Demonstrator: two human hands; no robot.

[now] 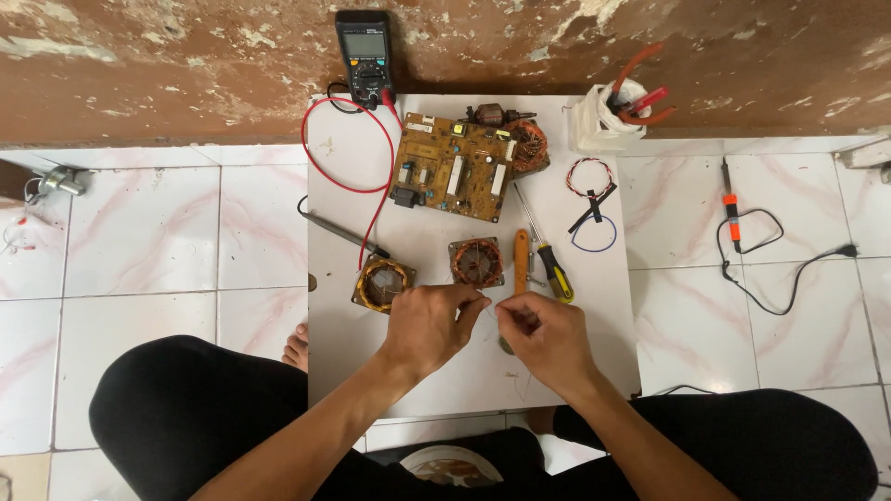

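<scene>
Both hands meet low on the white board (418,371), fingertips almost touching. Left hand (429,325) and right hand (543,336) each curled, thumb and forefinger pinched on something very thin strung between them, seemingly a fine wire (490,306); too small to confirm. Sits just below the copper coil with the red-brown winding (476,262), right of the yellow-taped coil (383,283).

Judgement on doing this step well:
- Keep pinch light but firm; thin strand kinks or snaps easily under a jerk.
- Keep hands close together, wrists resting on the board for steadiness.
- Pull along the strand's line, not across it.
- Watch the loose end toward the red-brown coil; avoid dragging that coil across the board.
- Orange-handled tool (521,262) and yellow-and-black screwdriver (554,271) lie just beside the right hand's knuckles; easy to knock, better nudged aside.

Surroundings:
- Brown circuit board (452,167) at the far part of the white board, a wound motor part (527,144) touching its right edge.
- Multimeter (364,56) against the wall, red lead (385,186) looping down toward the yellow-taped coil, black probe (339,230) lying left of it.
- Small coiled wires (591,176) to the right, white cup holding red-handled tools (613,116) at the far right corner.
- Soldering iron with black cord (731,215) on the tiled floor, well apart to the right.
</scene>
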